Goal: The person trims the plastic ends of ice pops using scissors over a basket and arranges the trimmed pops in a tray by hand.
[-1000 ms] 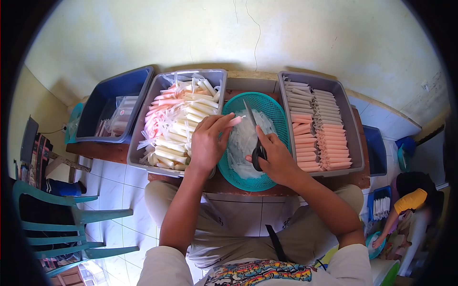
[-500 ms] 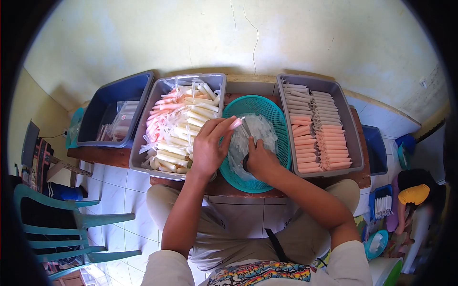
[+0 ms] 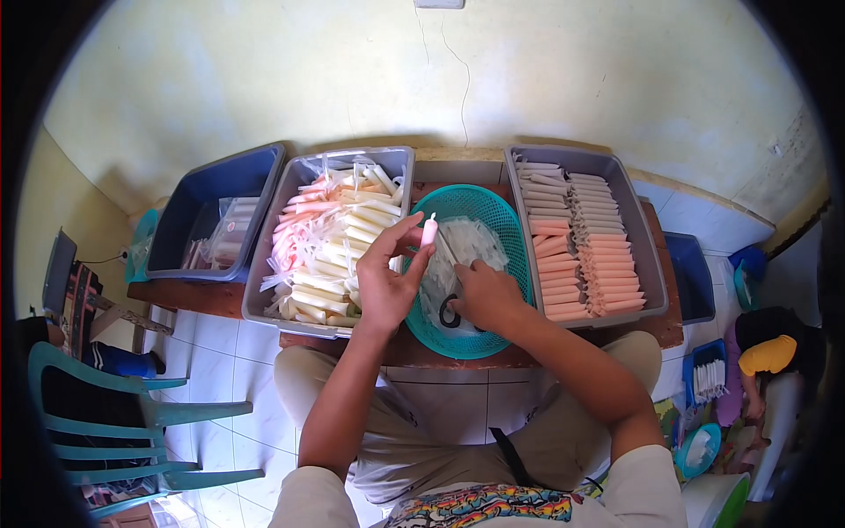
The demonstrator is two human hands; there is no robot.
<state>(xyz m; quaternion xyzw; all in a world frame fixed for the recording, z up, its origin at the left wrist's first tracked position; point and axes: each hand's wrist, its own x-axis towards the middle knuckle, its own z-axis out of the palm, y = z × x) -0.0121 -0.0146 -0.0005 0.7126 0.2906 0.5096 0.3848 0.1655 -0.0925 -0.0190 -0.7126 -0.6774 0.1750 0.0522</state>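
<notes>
My left hand [image 3: 385, 286] is closed on a pink filled plastic tube, like an ice pop [image 3: 429, 233], held upright between thumb and fingers with its tied tip up. My right hand [image 3: 488, 295] grips scissors [image 3: 449, 308] with a dark handle; the blades point up beside the pink tube. Both hands are above a turquoise basket [image 3: 526, 264] holding clear plastic scraps [image 3: 475, 246]. To the left, a grey tub [image 3: 297, 327] is piled with pink and cream tubes whose long plastic ends are loose. On the right, another grey tub [image 3: 653, 264] has white and peach tubes in neat rows.
A dark blue tub [image 3: 165, 233] with packaged tubes stands far left on the wooden table [image 3: 440, 352]. A green plastic chair [image 3: 114, 418] is at lower left. At far right, a person [image 3: 764, 356] bends near a blue tray [image 3: 695, 392] of white tubes.
My left hand has turned, bringing the pink tube upright. The scissors have come slightly away from its tip, and their handle shows more. The view has tilted up a little.
</notes>
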